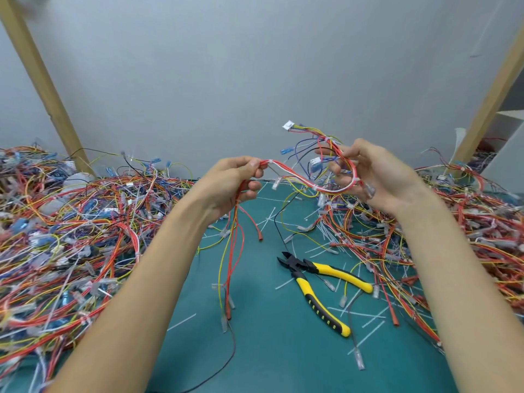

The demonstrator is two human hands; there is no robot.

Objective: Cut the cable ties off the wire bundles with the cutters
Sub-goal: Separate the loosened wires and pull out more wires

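Wire heap (56,236) cropped (left edge), forearms (136,307) too

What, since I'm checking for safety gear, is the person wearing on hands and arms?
Nothing visible. The left hand and right hand are bare: no gloves, rings or watch in view. The left forearm and right forearm show no sleeves down to the picture's edge.

On my feed now: left forearm (147,279) and right forearm (453,279) both bare, right up to the edge of view. Same for the left hand (232,185) and right hand (380,177): bare, slender fingers (251,185), nails short where I can see them.
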